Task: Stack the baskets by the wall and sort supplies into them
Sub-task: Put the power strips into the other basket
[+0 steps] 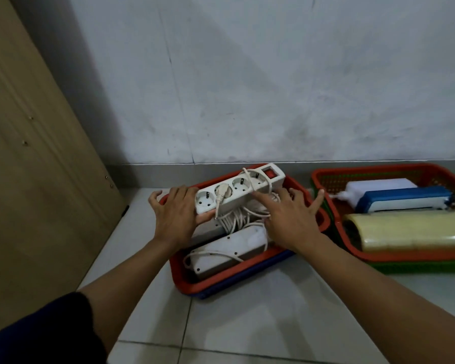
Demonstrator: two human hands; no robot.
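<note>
I see a tan cabinet panel at the left edge of the tiled floor. My left hand clasps the near end of a white four-socket power strip, thumb under it, fingers over its top. The strip sits tilted atop a red basket nested in a blue basket, close to the wall. A second white power strip and coiled white cord lie inside. My right hand hovers fingers spread, gripping nothing, over the basket's right rim. Further right, a second red basket in a green basket holds a white bottle, a blue-and-white box and a yellowish roll.
</note>
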